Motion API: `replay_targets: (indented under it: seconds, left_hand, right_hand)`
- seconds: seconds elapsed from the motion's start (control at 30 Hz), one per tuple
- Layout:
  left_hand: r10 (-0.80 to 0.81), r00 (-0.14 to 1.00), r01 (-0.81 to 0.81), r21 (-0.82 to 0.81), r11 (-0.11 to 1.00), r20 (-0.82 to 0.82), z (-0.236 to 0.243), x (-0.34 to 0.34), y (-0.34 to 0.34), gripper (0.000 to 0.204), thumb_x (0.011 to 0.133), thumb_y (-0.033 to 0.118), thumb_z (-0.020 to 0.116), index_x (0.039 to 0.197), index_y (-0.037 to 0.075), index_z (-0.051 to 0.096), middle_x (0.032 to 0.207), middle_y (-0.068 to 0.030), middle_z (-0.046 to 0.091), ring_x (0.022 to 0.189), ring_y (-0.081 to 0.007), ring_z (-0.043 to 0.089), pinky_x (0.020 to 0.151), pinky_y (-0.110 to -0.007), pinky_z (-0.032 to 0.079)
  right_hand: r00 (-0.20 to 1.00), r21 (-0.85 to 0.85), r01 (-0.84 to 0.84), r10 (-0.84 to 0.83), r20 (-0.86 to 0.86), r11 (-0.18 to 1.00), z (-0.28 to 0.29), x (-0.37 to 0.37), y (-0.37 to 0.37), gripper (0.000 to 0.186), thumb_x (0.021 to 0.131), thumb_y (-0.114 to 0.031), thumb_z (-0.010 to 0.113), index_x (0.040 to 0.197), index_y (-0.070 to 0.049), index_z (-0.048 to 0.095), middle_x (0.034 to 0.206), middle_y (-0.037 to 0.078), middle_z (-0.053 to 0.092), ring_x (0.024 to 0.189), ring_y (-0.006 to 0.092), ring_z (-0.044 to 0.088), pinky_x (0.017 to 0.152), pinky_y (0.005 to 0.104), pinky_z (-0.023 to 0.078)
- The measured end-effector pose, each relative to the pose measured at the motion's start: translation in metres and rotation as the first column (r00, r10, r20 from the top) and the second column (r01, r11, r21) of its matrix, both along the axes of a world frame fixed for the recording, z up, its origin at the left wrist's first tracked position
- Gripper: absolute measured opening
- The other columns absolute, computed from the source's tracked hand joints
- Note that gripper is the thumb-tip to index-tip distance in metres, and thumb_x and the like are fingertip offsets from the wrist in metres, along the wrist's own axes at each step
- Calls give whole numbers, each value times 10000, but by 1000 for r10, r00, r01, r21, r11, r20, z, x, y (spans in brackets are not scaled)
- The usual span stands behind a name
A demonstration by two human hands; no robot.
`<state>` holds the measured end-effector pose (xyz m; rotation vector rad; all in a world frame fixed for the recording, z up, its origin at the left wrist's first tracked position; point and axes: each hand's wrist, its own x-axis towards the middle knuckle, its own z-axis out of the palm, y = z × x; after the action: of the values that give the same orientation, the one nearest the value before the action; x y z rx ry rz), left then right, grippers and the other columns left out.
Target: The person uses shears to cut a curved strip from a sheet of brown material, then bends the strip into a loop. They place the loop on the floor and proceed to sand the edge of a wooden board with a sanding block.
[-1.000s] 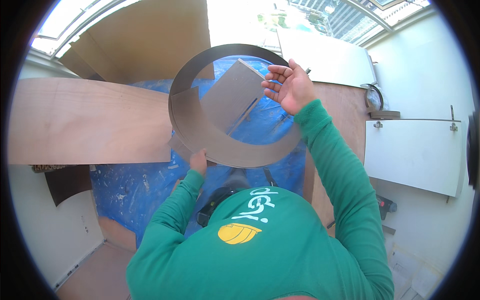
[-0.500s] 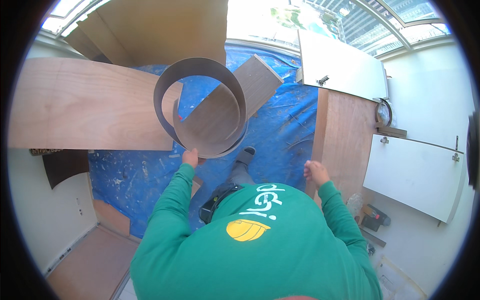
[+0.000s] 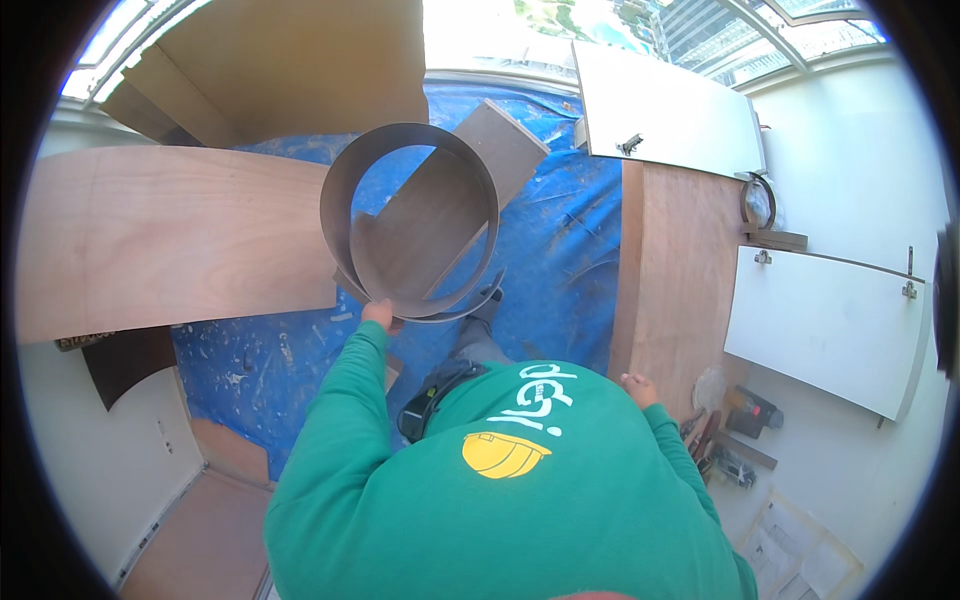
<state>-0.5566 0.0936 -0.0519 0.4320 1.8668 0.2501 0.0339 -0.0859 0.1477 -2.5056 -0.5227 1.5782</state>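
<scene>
My left hand (image 3: 378, 314) is closed on the lower edge of a coiled brown-grey band (image 3: 340, 230), a tall loop of thin sheet with its looser end curving round inside. Behind and seen through the loop lies a grey-brown wood-grain board (image 3: 510, 150), angled toward the upper right. My right hand (image 3: 637, 388) is low beside my body at the right, fingers curled with nothing visible in them, partly hidden by my shirt. My shoe (image 3: 485, 305) shows just below the band on the blue sheet (image 3: 560, 230).
Plywood panels lie left (image 3: 170, 240) and right (image 3: 680, 280). A large tan sheet (image 3: 280, 70) stands by the windows. White doors (image 3: 670, 110) with hinges are at the right, above assorted tools (image 3: 750, 410) and a small dark coil (image 3: 760, 200).
My right hand has dropped from open above the band to low beside my body, fingers curled. The band has drawn into a smaller, taller-looking loop, my left hand still on it.
</scene>
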Motion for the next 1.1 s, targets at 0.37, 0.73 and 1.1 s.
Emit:
replay_targets:
  seconds: [0.37, 0.73, 1.1]
  left_hand:
    - [20, 981, -30, -50, 998, -194, 30, -12, 16, 494, 884, 380, 643, 1104, -58, 705, 889, -193, 758, 668, -295, 748, 574, -421, 598]
    - [7, 969, -17, -38, 999, -247, 16, -20, 22, 672, 843, 475, 748, 1240, -52, 618, 1092, -210, 723, 764, -337, 746, 658, -468, 609]
    - [-93, 962, 69, -99, 993, -255, 48, -21, 24, 1178, 776, 846, 648, 1472, -82, 443, 1350, -236, 625, 903, -391, 731, 639, -487, 567]
  right_hand:
    - [997, 40, -74, 73, 27, 996, 10, -14, 6, 260, 1000, -304, 666, 1016, -45, 680, 830, 44, 651, 716, 163, 634, 628, 339, 546]
    - [997, 23, -57, 56, 45, 998, 6, -12, -2, 252, 1001, -293, 663, 1026, -44, 693, 861, 57, 682, 730, 158, 647, 638, 337, 552]
    - [986, 60, 165, -167, 24, 984, -28, 8, -57, 334, 980, -378, 666, 1028, -51, 716, 832, 42, 679, 761, 155, 637, 717, 347, 535]
